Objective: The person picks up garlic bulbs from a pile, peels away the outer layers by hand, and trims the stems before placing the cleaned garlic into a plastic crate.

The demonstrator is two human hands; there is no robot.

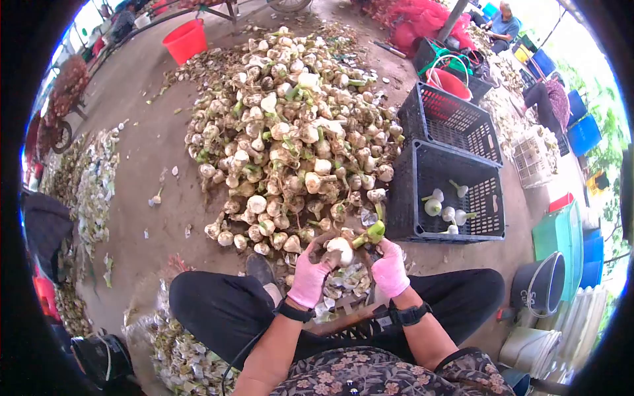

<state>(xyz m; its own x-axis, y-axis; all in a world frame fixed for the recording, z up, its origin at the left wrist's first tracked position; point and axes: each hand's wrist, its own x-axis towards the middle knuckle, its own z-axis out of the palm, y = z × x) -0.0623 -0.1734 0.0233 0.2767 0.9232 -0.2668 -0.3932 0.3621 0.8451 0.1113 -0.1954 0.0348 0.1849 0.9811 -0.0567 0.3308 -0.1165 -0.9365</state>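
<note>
In front of my lap, my left hand (308,276), in a pink glove, is closed around a white garlic bulb (341,252). A thick green stem (371,233) runs from the bulb up to the right. My right hand (391,269), also gloved in pink, is closed at that stem; its fingertips are partly hidden. Just beyond both hands lies a large heap of garlic bulbs (290,132) with soil and roots on them. Peeled skins (347,282) lie below the hands, between my legs.
Right of the heap stands a black crate (411,191) holding several cleaned bulbs, with another black crate (456,119) behind it. A red bucket (185,42) is at the back left. A dark bucket (538,284) stands at right. Other people sit working at upper right.
</note>
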